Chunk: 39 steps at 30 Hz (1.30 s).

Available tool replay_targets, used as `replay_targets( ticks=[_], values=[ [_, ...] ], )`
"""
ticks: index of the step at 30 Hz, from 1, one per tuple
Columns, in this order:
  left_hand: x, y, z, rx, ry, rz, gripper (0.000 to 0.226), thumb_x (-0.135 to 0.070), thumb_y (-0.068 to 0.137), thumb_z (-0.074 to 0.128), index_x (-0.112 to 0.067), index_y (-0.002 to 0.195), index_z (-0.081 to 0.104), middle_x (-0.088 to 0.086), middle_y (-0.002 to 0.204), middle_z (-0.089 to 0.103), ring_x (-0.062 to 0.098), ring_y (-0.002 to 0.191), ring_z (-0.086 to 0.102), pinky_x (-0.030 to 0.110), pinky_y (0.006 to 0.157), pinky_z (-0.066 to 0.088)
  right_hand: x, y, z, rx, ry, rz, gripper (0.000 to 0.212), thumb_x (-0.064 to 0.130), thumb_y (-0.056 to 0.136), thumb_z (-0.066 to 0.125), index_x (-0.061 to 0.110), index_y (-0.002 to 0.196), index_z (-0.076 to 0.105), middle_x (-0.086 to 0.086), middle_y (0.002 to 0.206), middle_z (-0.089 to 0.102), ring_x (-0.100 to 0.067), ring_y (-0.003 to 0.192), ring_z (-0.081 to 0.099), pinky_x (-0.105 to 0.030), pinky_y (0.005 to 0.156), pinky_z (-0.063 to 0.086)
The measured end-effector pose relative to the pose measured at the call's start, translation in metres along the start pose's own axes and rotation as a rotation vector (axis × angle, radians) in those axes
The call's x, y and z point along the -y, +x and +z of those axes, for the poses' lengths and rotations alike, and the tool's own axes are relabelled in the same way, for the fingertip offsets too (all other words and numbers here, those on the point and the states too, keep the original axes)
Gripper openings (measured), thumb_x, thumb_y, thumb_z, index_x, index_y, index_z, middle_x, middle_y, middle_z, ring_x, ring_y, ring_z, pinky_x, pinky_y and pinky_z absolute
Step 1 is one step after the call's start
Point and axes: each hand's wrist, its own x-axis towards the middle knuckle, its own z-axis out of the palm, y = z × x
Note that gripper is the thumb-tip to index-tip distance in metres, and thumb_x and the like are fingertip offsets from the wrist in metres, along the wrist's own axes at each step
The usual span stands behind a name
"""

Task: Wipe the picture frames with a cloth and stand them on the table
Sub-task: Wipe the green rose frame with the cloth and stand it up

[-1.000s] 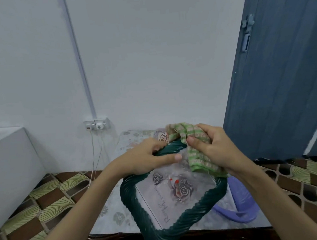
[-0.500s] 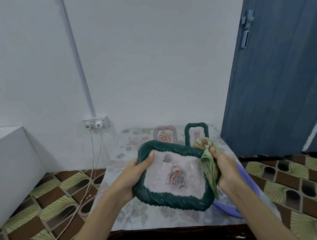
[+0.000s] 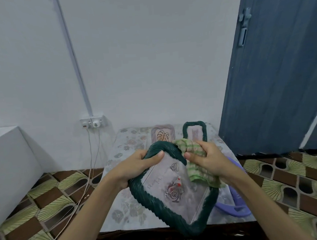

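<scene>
Gripping the upper left corner of a large picture frame with a dark green ribbed border, the left hand has its thumb laid over the glass and its fingers curled behind the rim. This frame is held tilted above the worktop with a pale floral cover, its rose print facing up and its lower corner pointing toward 6 o'clock. At 12 o'clock on the worktop, a small frame with a leaf drawing stands upright, and just to its right stands a narrow dark green frame. The right hand is closed around a bunched green-and-pink striped cloth, pressing it onto the large frame's upper right edge. At 4 o'clock, a lilac plastic basin shows partly behind the frame and the forearm.
</scene>
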Motion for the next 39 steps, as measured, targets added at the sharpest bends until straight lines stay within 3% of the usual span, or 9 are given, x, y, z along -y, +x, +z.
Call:
replay_targets(
  ticks=[5, 9, 15, 18, 24, 27, 32, 36, 39],
  values=[
    [0.001, 0.001, 0.001, -0.029, -0.099, 0.002, 0.034, -0.043, 0.076, 0.061, -0.012, 0.084, 0.073, 0.01, 0.083, 0.072, 0.021, 0.072, 0.068, 0.029, 0.067, 0.055, -0.004, 0.002, 0.011, -0.109, 0.098, 0.035, 0.015, 0.012, 0.085, 0.064, 0.027, 0.081, 0.062, 0.008, 0.075, 0.068, -0.004, 0.064, 0.064, -0.022, 0.067, 0.053],
    [0.003, -0.003, 0.003, -0.157, -0.497, 0.013, 0.046, -0.05, 0.077, 0.055, -0.014, 0.1, 0.074, 0.008, 0.097, 0.073, 0.021, 0.085, 0.069, 0.032, 0.072, 0.055, -0.005, 0.007, 0.011, -0.299, 0.265, 0.114, 0.011, 0.014, 0.085, 0.064, 0.022, 0.077, 0.064, 0.003, 0.07, 0.067, -0.007, 0.057, 0.063, -0.021, 0.054, 0.052],
    [0.014, -0.009, 0.035, -0.233, -0.802, -0.01, 0.064, -0.07, 0.072, 0.039, -0.025, 0.108, 0.066, 0.002, 0.11, 0.071, 0.022, 0.1, 0.067, 0.041, 0.081, 0.052, -0.006, 0.01, 0.019, -0.404, 0.429, 0.192, 0.008, 0.017, 0.086, 0.064, 0.013, 0.093, 0.066, -0.007, 0.081, 0.069, -0.022, 0.073, 0.065, -0.035, 0.07, 0.056],
    [0.013, -0.006, 0.039, -0.258, -0.781, -0.039, 0.066, -0.076, 0.076, 0.028, -0.03, 0.104, 0.065, 0.0, 0.1, 0.073, 0.02, 0.097, 0.066, 0.039, 0.077, 0.053, -0.008, 0.007, 0.021, -0.434, 0.529, 0.221, 0.008, 0.018, 0.086, 0.064, 0.014, 0.093, 0.065, -0.01, 0.084, 0.069, -0.025, 0.075, 0.065, -0.035, 0.068, 0.055],
    [0.01, -0.006, 0.034, -0.252, -0.722, 0.016, 0.066, -0.069, 0.076, 0.036, -0.03, 0.123, 0.057, -0.001, 0.117, 0.068, 0.018, 0.105, 0.066, 0.036, 0.08, 0.054, -0.005, 0.01, 0.006, -0.564, 0.6, 0.258, 0.007, 0.018, 0.089, 0.061, 0.013, 0.09, 0.065, -0.004, 0.08, 0.068, -0.018, 0.071, 0.063, -0.03, 0.065, 0.053],
    [0.01, -0.009, 0.027, -0.236, -0.658, 0.04, 0.06, -0.066, 0.079, 0.037, -0.029, 0.121, 0.059, -0.001, 0.114, 0.07, 0.019, 0.104, 0.066, 0.039, 0.085, 0.053, 0.012, 0.008, -0.009, -0.436, 0.639, 0.133, 0.009, 0.015, 0.092, 0.055, 0.016, 0.088, 0.063, 0.002, 0.075, 0.071, -0.011, 0.066, 0.067, -0.025, 0.06, 0.057],
    [0.001, -0.013, 0.023, -0.216, -0.474, 0.069, 0.064, -0.069, 0.071, 0.045, -0.029, 0.119, 0.06, -0.002, 0.116, 0.069, 0.017, 0.107, 0.065, 0.039, 0.092, 0.05, 0.043, 0.008, -0.015, -0.068, 0.033, -0.168, 0.014, 0.014, 0.087, 0.062, 0.023, 0.097, 0.057, 0.01, 0.083, 0.064, -0.001, 0.073, 0.06, -0.015, 0.069, 0.049],
    [-0.001, -0.012, 0.018, -0.274, -0.35, 0.029, 0.099, -0.085, 0.053, 0.059, -0.026, 0.132, 0.051, 0.0, 0.128, 0.061, 0.019, 0.113, 0.061, 0.045, 0.1, 0.047, 0.045, 0.015, -0.007, -0.131, -0.153, -0.216, 0.014, 0.012, 0.085, 0.065, 0.025, 0.083, 0.057, 0.013, 0.074, 0.061, 0.009, 0.061, 0.056, -0.012, 0.065, 0.045],
    [-0.003, -0.013, 0.021, -0.246, -0.381, 0.038, 0.064, -0.073, 0.074, 0.05, -0.029, 0.119, 0.061, -0.003, 0.115, 0.069, 0.018, 0.105, 0.066, 0.039, 0.092, 0.051, 0.038, 0.014, -0.001, -0.195, 0.143, -0.056, 0.013, 0.015, 0.086, 0.063, 0.023, 0.076, 0.064, 0.011, 0.06, 0.065, 0.0, 0.054, 0.06, -0.021, 0.06, 0.051]
  ],
)
